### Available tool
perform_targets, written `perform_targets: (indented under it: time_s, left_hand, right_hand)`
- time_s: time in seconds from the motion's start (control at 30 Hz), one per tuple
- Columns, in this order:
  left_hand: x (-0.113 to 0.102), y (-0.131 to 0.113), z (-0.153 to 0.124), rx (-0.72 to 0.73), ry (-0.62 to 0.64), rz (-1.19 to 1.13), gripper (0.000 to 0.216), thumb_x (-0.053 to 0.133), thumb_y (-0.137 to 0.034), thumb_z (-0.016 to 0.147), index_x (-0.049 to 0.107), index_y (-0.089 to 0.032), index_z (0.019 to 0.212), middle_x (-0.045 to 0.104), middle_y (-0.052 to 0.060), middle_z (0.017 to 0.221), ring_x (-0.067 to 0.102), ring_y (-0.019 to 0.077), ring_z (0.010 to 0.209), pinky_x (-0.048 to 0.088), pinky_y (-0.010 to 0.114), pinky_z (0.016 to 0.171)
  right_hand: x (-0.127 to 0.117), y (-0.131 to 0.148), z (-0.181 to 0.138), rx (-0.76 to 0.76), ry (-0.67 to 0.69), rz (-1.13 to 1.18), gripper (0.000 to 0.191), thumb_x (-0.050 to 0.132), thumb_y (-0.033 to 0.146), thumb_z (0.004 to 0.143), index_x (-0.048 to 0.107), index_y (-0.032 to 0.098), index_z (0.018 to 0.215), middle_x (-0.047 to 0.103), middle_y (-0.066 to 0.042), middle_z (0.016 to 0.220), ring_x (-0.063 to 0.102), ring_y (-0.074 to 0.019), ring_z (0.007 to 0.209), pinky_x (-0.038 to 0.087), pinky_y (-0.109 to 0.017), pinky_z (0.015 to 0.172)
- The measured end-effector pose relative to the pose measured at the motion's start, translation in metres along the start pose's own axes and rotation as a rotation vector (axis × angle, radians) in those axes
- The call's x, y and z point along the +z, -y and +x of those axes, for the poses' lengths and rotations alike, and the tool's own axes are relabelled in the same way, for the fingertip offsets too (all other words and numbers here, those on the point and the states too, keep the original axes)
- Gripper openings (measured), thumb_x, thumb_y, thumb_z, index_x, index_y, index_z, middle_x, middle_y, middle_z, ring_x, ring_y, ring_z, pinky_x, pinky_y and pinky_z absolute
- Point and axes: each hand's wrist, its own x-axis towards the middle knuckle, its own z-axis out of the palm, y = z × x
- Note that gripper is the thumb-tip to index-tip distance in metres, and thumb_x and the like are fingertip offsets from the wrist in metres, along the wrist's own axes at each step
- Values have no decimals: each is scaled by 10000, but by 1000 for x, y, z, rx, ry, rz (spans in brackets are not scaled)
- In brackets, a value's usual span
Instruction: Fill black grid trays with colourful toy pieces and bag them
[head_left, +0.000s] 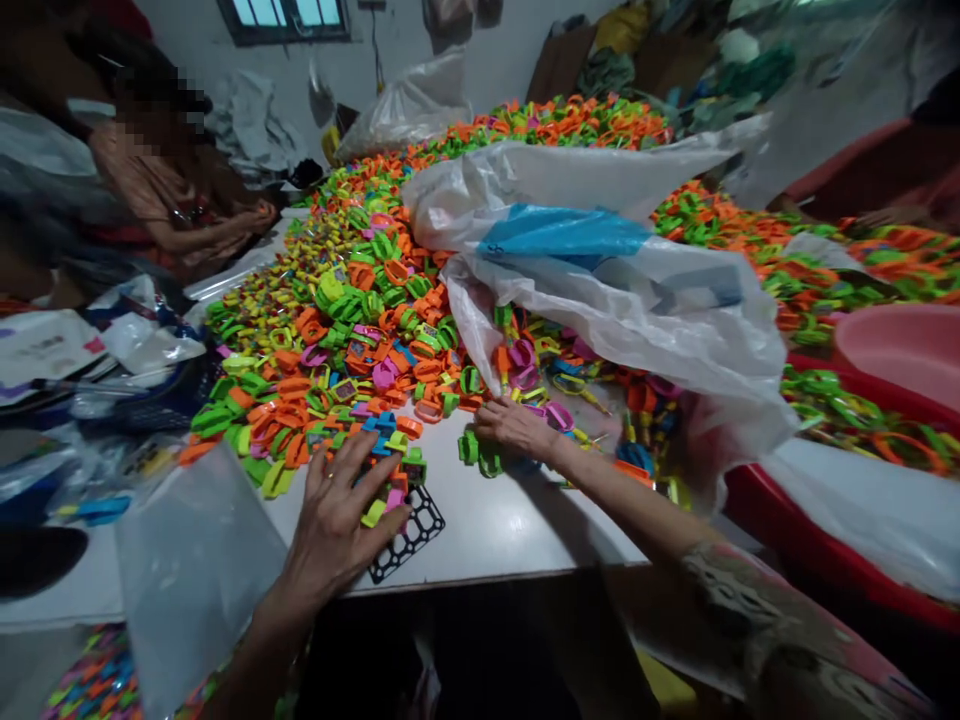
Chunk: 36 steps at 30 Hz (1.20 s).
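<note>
My left hand (341, 505) is spread, palm down, at the near edge of the pile of colourful toy wristwatches (386, 335). Its fingers rest over a few small watches and a black plastic grid (414, 540) with rounded openings. Part of the grid is hidden beneath the watches and my thumb. My right hand (516, 428) reaches in from the right, fingers stretched and slightly bent. Green toy watches (489, 460) lie just under it, and its fingertips are close to the lower edge of a clear plastic bag (480, 340). Nothing held is visible in it.
A large white plastic bag (622, 270) with a blue print covers part of the heap. Red and pink tubs (900, 350) stand on the right. A translucent bag (199, 560) hangs over the table's left front edge. Another person (172, 200) sits at far left.
</note>
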Motion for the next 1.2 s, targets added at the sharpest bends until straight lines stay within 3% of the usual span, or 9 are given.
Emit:
perform_targets:
  time_s: [0.1, 0.17, 0.33, 0.5, 0.6, 0.8, 0.93, 1.07, 1.2]
  left_hand:
    - [2, -3, 11, 29, 153, -41, 261, 511, -311, 874, 573, -232, 1116, 556, 108, 1279, 480, 281, 1226, 304, 560, 1050]
    - [5, -2, 12, 20, 164, -81, 203, 474, -271, 891, 598, -217, 1043, 575, 104, 1231, 486, 263, 1212, 329, 532, 1047]
    - [10, 2, 6, 14, 105, -123, 216, 469, -265, 899, 597, -207, 1064, 578, 106, 1161, 491, 246, 1180, 350, 498, 1047]
    - [10, 5, 3, 41, 123, -132, 320, 546, -425, 860, 591, -197, 1080, 593, 102, 1118, 490, 270, 1172, 326, 511, 1057]
    - [11, 6, 3, 59, 143, -123, 474, 596, -556, 783, 586, -193, 1087, 586, 116, 1130, 471, 299, 1188, 316, 524, 1051]
    - [18, 6, 3, 77, 128, -106, 353, 578, -469, 825, 578, -204, 1059, 586, 108, 1135, 470, 280, 1192, 281, 513, 1069]
    - [22, 10, 7, 85, 99, -15, 281, 559, -424, 837, 596, -215, 1020, 592, 125, 1125, 500, 305, 1156, 301, 559, 1031]
    - [21, 15, 4, 127, 97, -14, 249, 560, -404, 837, 607, -221, 999, 595, 114, 1121, 513, 306, 1148, 338, 537, 1007]
    - [22, 13, -4, 185, 70, -52, 245, 584, -434, 817, 614, -249, 976, 602, 83, 1107, 519, 293, 1148, 304, 522, 1044]
  right_hand:
    - [-1, 7, -9, 41, -33, 43, 208, 500, 135, 890, 641, 202, 1027, 587, -72, 1015, 495, -205, 953, 320, -372, 896]
    - [-6, 23, -18, 134, -138, 153, 172, 486, 143, 887, 640, 182, 953, 593, -79, 981, 512, -199, 902, 350, -364, 864]
    - [8, 116, -21, 485, -595, 802, 120, 499, 184, 798, 567, 195, 896, 592, -14, 797, 525, -142, 686, 419, -250, 639]
    - [46, 181, 8, 652, -528, 1203, 75, 509, 160, 689, 538, 193, 750, 594, 18, 692, 547, -136, 632, 428, -227, 593]
    - [48, 183, 13, 570, -540, 1133, 152, 500, 169, 681, 537, 194, 826, 614, -8, 762, 568, -159, 683, 439, -245, 626]
    - [46, 190, 26, 558, -362, 738, 198, 447, 176, 748, 514, 180, 934, 616, -65, 848, 577, -197, 724, 437, -277, 630]
    - [46, 195, 41, 572, -296, 662, 220, 465, 160, 785, 526, 164, 997, 624, -79, 919, 592, -202, 780, 449, -284, 670]
    - [23, 158, 6, 390, -311, 737, 211, 497, 158, 833, 540, 183, 1038, 623, -47, 973, 591, -161, 845, 457, -242, 729]
    - [2, 99, -55, 682, -252, 373, 328, 436, 26, 823, 558, 163, 1094, 587, -114, 1098, 561, -214, 977, 443, -306, 805]
